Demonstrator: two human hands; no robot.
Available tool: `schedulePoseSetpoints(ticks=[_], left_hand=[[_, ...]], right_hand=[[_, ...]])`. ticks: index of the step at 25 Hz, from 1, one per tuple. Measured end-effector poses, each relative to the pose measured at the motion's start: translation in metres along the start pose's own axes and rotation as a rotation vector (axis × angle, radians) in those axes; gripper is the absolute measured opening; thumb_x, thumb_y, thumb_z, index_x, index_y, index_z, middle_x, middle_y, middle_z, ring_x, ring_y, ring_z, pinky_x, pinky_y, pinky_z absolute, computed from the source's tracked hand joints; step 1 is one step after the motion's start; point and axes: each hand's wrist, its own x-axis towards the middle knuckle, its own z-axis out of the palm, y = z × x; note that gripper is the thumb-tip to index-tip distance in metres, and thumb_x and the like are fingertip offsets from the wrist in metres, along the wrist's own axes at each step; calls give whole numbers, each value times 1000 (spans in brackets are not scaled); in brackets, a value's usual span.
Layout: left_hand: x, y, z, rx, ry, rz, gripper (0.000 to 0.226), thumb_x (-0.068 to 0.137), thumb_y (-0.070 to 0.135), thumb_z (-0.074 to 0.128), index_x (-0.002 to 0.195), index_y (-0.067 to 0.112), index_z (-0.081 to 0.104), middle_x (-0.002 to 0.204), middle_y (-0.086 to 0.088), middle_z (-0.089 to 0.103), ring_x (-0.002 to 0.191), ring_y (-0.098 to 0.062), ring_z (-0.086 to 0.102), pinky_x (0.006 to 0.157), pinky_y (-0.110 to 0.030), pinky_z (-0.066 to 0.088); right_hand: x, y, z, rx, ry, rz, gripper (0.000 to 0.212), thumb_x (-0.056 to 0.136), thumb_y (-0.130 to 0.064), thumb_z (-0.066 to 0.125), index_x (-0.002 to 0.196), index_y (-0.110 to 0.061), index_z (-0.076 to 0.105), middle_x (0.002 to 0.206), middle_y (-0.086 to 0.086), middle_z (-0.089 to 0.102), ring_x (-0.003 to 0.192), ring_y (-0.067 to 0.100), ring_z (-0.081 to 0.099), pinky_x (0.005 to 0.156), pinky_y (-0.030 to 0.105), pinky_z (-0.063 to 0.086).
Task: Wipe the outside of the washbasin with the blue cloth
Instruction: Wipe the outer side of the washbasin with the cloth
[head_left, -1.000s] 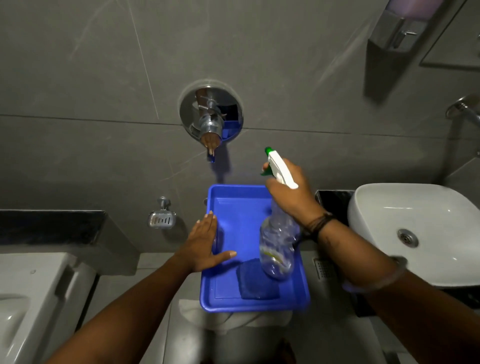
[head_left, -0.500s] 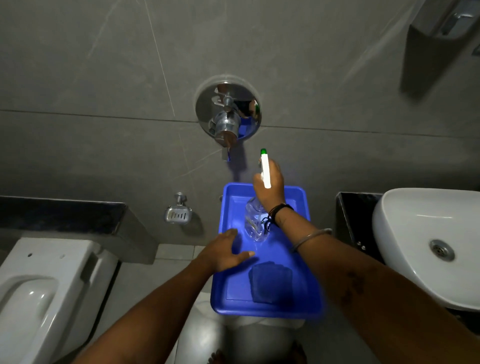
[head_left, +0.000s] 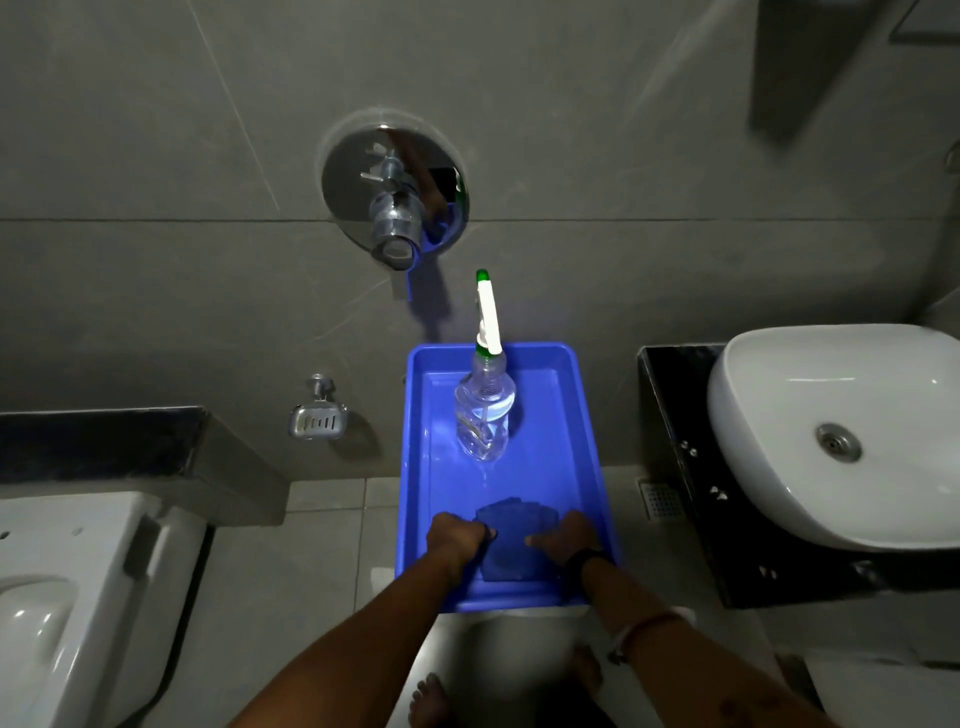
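At the near end of the blue tray (head_left: 582, 441), toward six o'clock, the blue cloth (head_left: 511, 540) lies flat on the tray floor with both hands on it: the left hand (head_left: 457, 538) is curled shut over its nine o'clock edge, and the right hand (head_left: 563, 538) presses on its three o'clock edge, though whether those fingers grip or only rest on the cloth cannot be told. Toward twelve o'clock in the same tray a clear spray bottle (head_left: 485, 410) stands upright, apart from the cloth, and the white washbasin (head_left: 831, 415) sits on a black desk (head_left: 675, 415) at three o'clock, well apart from both hands.
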Motion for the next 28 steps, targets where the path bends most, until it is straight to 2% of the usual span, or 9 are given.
schedulePoseSetpoints(ticks=[5, 7, 10, 13, 18, 21, 23, 26, 28], left_hand=[[-11, -3, 8, -265, -96, -69, 35, 72, 5, 85, 99, -7, 67, 98, -18, 69, 71, -26, 63, 59, -31, 52], [-18, 5, 5, -309, -140, -28, 25, 75, 8, 82, 94, -2, 70, 97, -16, 73, 73, -24, 66, 64, -30, 53], [-34, 21, 7, -417, -355, 5, 34, 82, 5, 71, 115, -3, 66, 108, -20, 73, 90, -32, 69, 73, -35, 58], [-56, 36, 31, -379, -426, 33, 32, 81, 1, 68, 113, 1, 66, 102, -20, 74, 84, -32, 71, 70, -37, 61], [-105, 62, 118, -107, -8, 358, 24, 77, -2, 71, 89, 7, 52, 80, -13, 59, 74, -25, 58, 71, -43, 53], [-136, 61, 190, 125, 191, 650, 35, 81, 3, 65, 113, 8, 52, 94, -11, 65, 85, -29, 65, 78, -42, 52], [-152, 55, 235, 252, 120, 795, 55, 90, 6, 59, 142, 12, 44, 125, -4, 63, 113, -21, 62, 102, -39, 48], [-152, 25, 310, 549, -87, 971, 54, 97, 15, 56, 147, 0, 41, 157, -11, 33, 143, -35, 40, 119, -48, 33], [-142, -6, 351, 999, -202, 1028, 99, 84, 44, 65, 154, -4, 13, 159, -10, -6, 151, -42, 2, 125, -50, 8]], right_hand=[[-3, -2, -5, 30, -106, 0, 50, 83, -28, 68, 120, 3, 56, 126, 18, 61, 116, 30, 58, 95, 35, 47], [-7, 2, -21, 246, -143, 10, 24, 78, -22, 74, 85, -2, 63, 88, 14, 66, 80, 26, 64, 62, 25, 54], [-25, 14, -45, 518, -148, -58, 31, 74, -9, 77, 57, -12, 51, 43, -3, 55, 39, 8, 52, 31, 15, 38], [-45, 31, -75, 583, -173, -128, 29, 79, -12, 73, 61, -15, 50, 55, 0, 56, 47, 8, 54, 41, 18, 44], [-50, 103, -172, 470, -26, -323, 9, 83, -17, 67, 80, -10, 63, 68, 10, 61, 55, 14, 53, 44, 17, 40], [-50, 157, -257, 566, 129, -379, 5, 83, -6, 65, 79, -7, 66, 70, 16, 62, 52, 12, 54, 41, 7, 41], [-44, 190, -303, 638, 223, -392, 12, 83, 2, 60, 77, -6, 65, 75, 19, 63, 47, 7, 56, 41, 5, 40], [-25, 238, -348, 668, 352, -350, 12, 82, 1, 58, 80, -5, 68, 80, 20, 66, 58, 16, 60, 45, 6, 44], [-10, 264, -359, 634, 359, -322, 8, 81, -8, 62, 83, -5, 69, 86, 20, 70, 69, 23, 63, 61, 19, 53]])
